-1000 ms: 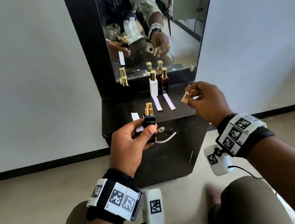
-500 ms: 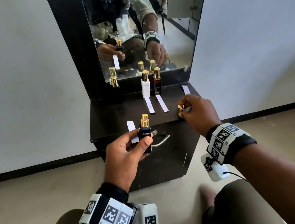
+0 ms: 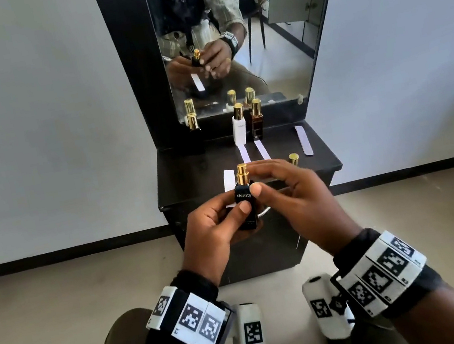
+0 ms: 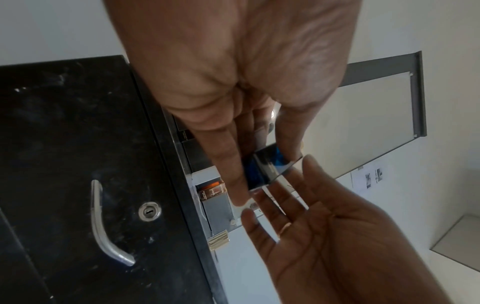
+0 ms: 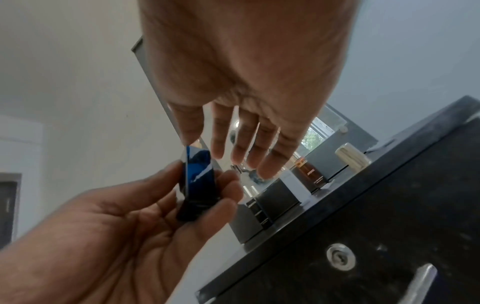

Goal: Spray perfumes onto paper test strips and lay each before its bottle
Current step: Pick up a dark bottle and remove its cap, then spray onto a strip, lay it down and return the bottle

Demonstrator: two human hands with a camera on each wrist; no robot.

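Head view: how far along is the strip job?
Done: white bottle and amber bottle each have a paper strip before them. In hand: left hand grips the uncapped dark blue bottle; right hand touches it. Left: spraying, black bottle.

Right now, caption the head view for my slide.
Left hand holds an uncapped dark perfume bottle and test strip; right hand closes on it.
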